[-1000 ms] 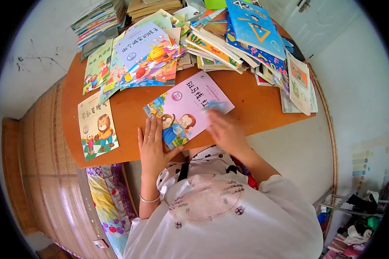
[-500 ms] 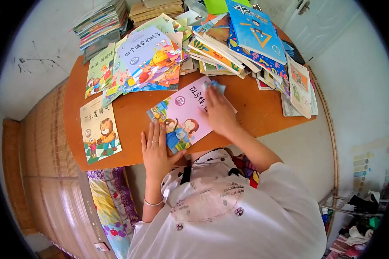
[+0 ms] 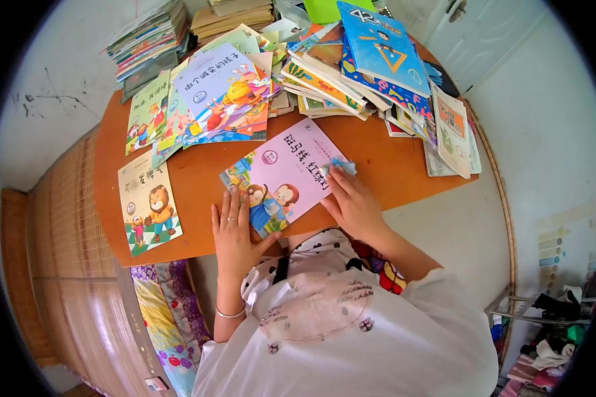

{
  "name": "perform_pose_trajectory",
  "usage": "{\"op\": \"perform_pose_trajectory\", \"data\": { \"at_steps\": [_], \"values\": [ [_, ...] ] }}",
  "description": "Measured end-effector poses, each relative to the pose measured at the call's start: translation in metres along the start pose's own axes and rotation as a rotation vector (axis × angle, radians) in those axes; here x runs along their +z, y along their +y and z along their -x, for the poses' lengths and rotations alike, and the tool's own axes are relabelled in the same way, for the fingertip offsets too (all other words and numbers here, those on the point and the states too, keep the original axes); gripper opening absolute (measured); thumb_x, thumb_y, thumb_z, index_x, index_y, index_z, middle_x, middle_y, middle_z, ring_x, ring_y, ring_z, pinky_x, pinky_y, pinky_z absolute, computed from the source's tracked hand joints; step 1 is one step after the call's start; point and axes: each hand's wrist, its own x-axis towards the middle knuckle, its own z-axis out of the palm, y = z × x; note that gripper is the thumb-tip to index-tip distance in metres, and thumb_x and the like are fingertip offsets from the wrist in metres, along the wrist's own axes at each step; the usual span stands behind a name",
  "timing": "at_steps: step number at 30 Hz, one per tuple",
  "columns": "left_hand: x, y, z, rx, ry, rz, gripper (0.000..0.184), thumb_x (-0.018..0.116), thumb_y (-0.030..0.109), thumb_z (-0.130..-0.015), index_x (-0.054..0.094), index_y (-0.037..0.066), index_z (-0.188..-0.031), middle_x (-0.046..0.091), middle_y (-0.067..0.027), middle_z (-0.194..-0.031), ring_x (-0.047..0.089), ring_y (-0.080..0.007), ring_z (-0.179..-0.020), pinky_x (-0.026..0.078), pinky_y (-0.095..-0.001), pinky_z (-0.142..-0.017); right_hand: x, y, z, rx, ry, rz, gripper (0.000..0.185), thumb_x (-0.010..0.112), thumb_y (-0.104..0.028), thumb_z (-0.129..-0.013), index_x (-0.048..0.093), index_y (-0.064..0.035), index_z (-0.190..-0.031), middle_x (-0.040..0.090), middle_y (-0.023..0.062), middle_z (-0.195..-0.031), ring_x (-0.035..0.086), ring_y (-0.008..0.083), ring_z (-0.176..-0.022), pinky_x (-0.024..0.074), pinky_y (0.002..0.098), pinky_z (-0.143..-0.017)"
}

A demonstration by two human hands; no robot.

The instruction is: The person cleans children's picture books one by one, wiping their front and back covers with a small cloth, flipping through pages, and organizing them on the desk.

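Observation:
A pink picture book (image 3: 291,165) with two cartoon monkeys lies tilted on the orange-brown table (image 3: 198,172). My left hand (image 3: 235,225) rests flat with spread fingers on its lower left edge. Under the fingers of my right hand (image 3: 352,202) is a small light-blue cloth (image 3: 340,167), pressed on the book's right part. To the left, a cream book with a lion (image 3: 153,205) lies by the table's edge.
Overlapping picture books (image 3: 222,92) lie at the back left. Behind my right hand is a heap of books (image 3: 331,83) with a blue book (image 3: 387,49) on top. Thin books (image 3: 451,129) lie at the right edge. Stacked books (image 3: 149,43) stand at the far left.
My right hand has moved with the blue cloth from the top of the pink book down to its right side. My left hand stays on the book's lower left edge.

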Motion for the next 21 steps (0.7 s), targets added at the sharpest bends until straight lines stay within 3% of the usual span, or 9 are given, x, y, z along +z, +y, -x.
{"op": "perform_pose_trajectory", "data": {
  "at_steps": [5, 7, 10, 15, 21],
  "values": [
    [0.000, 0.000, 0.001, 0.007, 0.003, -0.026, 0.094, 0.072, 0.058, -0.077, 0.043, -0.001, -0.144, 0.037, -0.0222, -0.154, 0.029, -0.0355, -0.146, 0.016, -0.0534, -0.119, 0.029, 0.030, -0.078, -0.043, -0.004, 0.030, 0.063, 0.052, -0.040, -0.098, 0.045, 0.0081, -0.137, 0.047, 0.0236, -0.143, 0.049, 0.0383, -0.130, 0.0409, 0.0447, -0.108],
    [0.001, 0.000, 0.002, 0.018, 0.014, -0.046, 0.094, 0.071, 0.059, -0.077, 0.043, -0.001, -0.144, 0.038, -0.0219, -0.153, 0.030, -0.0352, -0.146, 0.017, -0.0527, -0.119, 0.040, 0.035, -0.107, 0.076, -0.071, -0.084, 0.060, 0.051, -0.040, -0.099, 0.043, 0.0012, -0.143, 0.043, 0.0192, -0.149, 0.045, 0.0346, -0.134, 0.0387, 0.0432, -0.110],
    [0.007, 0.000, 0.003, 0.006, 0.041, -0.088, 0.093, 0.069, 0.060, -0.078, 0.043, 0.000, -0.145, 0.038, -0.0213, -0.153, 0.031, -0.0345, -0.145, 0.018, -0.0520, -0.119, 0.045, 0.039, -0.112, 0.067, -0.096, -0.038, 0.061, 0.053, -0.038, -0.098, 0.041, 0.0015, -0.144, 0.042, 0.0190, -0.150, 0.044, 0.0355, -0.134, 0.0383, 0.0429, -0.110],
    [0.012, 0.000, 0.004, -0.009, 0.059, -0.101, 0.095, 0.068, 0.063, -0.078, 0.042, 0.003, -0.146, 0.037, -0.0204, -0.154, 0.031, -0.0340, -0.145, 0.019, -0.0520, -0.118, 0.012, 0.040, -0.035, -0.033, -0.029, -0.099, 0.063, 0.057, -0.033, -0.097, 0.040, 0.0046, -0.144, 0.039, 0.0212, -0.151, 0.038, 0.0379, -0.139, 0.0354, 0.0452, -0.113],
    [0.004, 0.006, 0.008, 0.020, 0.048, -0.105, 0.097, 0.075, 0.061, -0.071, 0.042, 0.013, -0.149, 0.035, -0.0204, -0.155, 0.030, -0.0342, -0.146, 0.018, -0.0534, -0.118, -0.017, 0.021, 0.060, 0.048, 0.047, -0.204, 0.056, 0.066, -0.023, -0.092, 0.049, 0.0019, -0.139, 0.045, 0.0189, -0.148, 0.046, 0.0370, -0.135, 0.0389, 0.0450, -0.110]
  ]
}}
